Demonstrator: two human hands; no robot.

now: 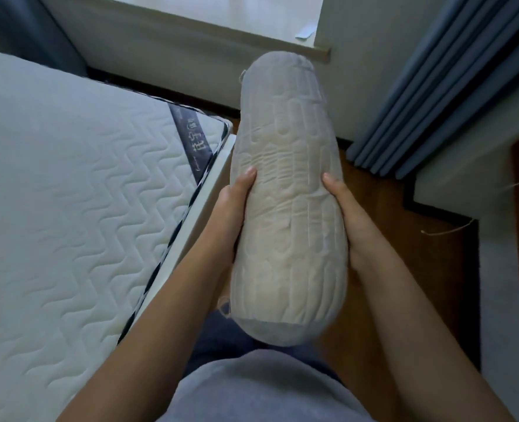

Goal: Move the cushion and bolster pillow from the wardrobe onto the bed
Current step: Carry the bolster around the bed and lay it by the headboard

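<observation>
Both hands, left hand (232, 208) and right hand (348, 217), clamped the bolster pillow (285, 193) mid-length, long axis pointing away, with the mattress (69, 193) just off left.

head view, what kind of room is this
Most likely a bedroom: a bare quilted mattress on the left, blue curtains by a window sill, and a bolster pillow held in both hands.

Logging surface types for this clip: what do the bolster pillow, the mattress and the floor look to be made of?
Bolster pillow: soft quilted fabric, cream and matt; stitched ribs show, and it dents under the left hand and right hand.
Mattress: white quilted textile with zigzag stitching and dark edge piping.
Floor: probably wood or wood-look laminate; reddish brown with a slight sheen.
</observation>
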